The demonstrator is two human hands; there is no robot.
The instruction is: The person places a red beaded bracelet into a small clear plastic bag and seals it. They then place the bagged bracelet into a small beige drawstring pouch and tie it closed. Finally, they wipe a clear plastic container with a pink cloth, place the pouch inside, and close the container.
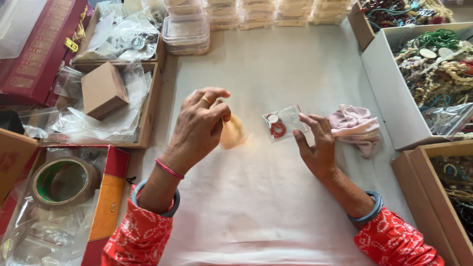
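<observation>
Clear plastic bag (285,121) with red rings is lying at one o'clock, pinned by my open right hand (317,146) so it stays flat, while my left hand (199,124) is pinching a small tan pouch (232,132) ready alongside.

The left hand (199,123) is raised over the cloth-covered surface (261,207), its fingers pinched on a small blurred tan piece (233,132). The right hand (315,140) has its fingertips on a small clear bag (283,122) holding a red ring. Just beside that hand lies a crumpled pink cloth (355,125). A tape roll (64,181) sits far left, a white box of beads (394,98) far right
</observation>
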